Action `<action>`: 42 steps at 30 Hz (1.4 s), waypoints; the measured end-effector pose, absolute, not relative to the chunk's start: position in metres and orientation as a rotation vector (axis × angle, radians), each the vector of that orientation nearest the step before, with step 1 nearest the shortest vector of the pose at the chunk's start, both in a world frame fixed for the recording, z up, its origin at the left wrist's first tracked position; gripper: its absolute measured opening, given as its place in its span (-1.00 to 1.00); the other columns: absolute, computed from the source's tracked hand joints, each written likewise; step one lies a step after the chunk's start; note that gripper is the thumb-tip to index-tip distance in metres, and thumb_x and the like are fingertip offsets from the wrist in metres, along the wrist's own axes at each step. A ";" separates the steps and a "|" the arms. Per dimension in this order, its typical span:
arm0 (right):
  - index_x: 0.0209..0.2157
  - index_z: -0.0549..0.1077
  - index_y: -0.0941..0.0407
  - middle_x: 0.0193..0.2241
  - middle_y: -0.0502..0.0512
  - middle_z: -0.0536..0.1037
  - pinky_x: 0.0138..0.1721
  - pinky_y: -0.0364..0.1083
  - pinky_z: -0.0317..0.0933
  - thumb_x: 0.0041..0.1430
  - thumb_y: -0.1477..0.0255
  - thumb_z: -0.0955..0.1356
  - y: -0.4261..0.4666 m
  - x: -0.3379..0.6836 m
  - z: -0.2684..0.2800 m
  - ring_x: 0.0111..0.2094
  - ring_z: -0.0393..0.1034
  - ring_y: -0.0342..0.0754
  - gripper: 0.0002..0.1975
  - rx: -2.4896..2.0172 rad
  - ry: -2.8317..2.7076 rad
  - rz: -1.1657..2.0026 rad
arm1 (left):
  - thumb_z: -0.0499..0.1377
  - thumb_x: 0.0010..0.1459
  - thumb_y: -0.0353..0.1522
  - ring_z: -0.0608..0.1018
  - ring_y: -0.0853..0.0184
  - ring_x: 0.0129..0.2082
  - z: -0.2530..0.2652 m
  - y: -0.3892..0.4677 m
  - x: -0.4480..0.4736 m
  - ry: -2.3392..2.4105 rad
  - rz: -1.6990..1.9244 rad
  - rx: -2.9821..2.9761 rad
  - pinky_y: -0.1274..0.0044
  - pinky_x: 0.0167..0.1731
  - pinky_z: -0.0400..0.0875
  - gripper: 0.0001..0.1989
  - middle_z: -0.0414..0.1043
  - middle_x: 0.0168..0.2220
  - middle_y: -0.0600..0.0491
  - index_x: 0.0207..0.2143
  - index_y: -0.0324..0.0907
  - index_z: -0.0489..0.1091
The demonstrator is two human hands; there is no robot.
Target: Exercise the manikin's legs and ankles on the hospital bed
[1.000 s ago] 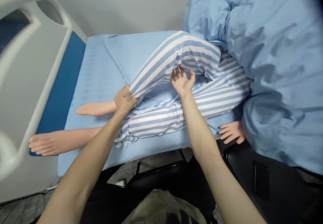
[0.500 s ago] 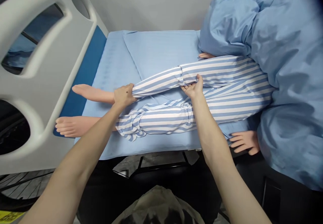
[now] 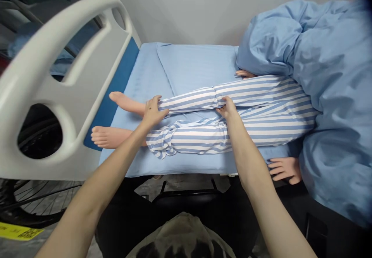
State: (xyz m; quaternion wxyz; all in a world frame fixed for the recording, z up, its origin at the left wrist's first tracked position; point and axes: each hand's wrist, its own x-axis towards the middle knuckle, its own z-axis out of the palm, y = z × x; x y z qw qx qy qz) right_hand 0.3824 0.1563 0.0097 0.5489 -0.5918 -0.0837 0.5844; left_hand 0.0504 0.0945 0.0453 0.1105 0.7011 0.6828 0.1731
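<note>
A manikin lies in striped trousers [image 3: 261,89] on a light-blue sheet [image 3: 200,62]. My left hand [image 3: 153,110] lies over the ankle of its far leg, at the trouser hem, thumb and fingers spread to either side. At the knee of that same leg, my right hand [image 3: 228,107] cups the striped cloth from the near side, thumb on top and fingers partly hidden beneath. The far foot [image 3: 124,102] points up the bed's foot end. Nearer to me are the near foot [image 3: 109,137] and a bunched trouser cuff [image 3: 159,143].
A white and blue footboard [image 3: 116,62] stands at the left. A thick blue quilt [image 3: 334,72] is heaped over the manikin's upper body at the right. The manikin's near hand [image 3: 286,169] extends past the mattress edge. A spoked wheel [image 3: 35,196] shows at lower left.
The view has shifted, so the bed appears farther right. My left thumb has stretched away from the ankle and the grasp looks looser. My right hand stays at the knee, less far underneath.
</note>
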 end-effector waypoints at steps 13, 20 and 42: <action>-0.31 0.50 0.14 -0.27 0.04 0.57 -0.24 -0.19 0.38 -0.14 0.43 0.41 0.078 0.375 0.031 -0.22 0.49 -0.12 -0.75 -1.313 -0.635 1.137 | 0.06 0.28 -0.14 0.54 0.06 -0.10 0.029 -0.025 -0.004 1.807 0.543 2.619 0.16 0.13 0.25 -0.61 0.56 -0.13 -0.18 -0.11 -0.23 0.50; -0.22 0.56 0.14 -0.27 0.12 0.62 -0.21 -0.04 0.40 -0.04 0.32 0.47 -0.007 0.392 0.022 -0.18 0.53 0.02 -0.69 -1.178 -0.910 0.997 | 0.10 0.24 0.02 0.45 -0.02 0.12 0.011 -0.028 0.018 1.665 0.504 2.723 0.13 0.20 0.20 -0.32 0.41 0.14 -0.27 0.19 -0.30 0.32; -0.33 0.48 0.11 -0.43 0.11 0.58 -0.30 -0.08 0.31 0.19 0.58 0.25 -0.090 0.381 -0.085 -0.40 0.44 -0.05 -0.81 -1.415 -1.460 0.009 | 0.25 0.04 -0.25 0.37 -0.12 0.19 0.024 -0.016 0.029 1.614 0.055 2.828 0.11 0.22 0.14 -0.29 0.37 0.15 -0.31 0.24 -0.28 0.22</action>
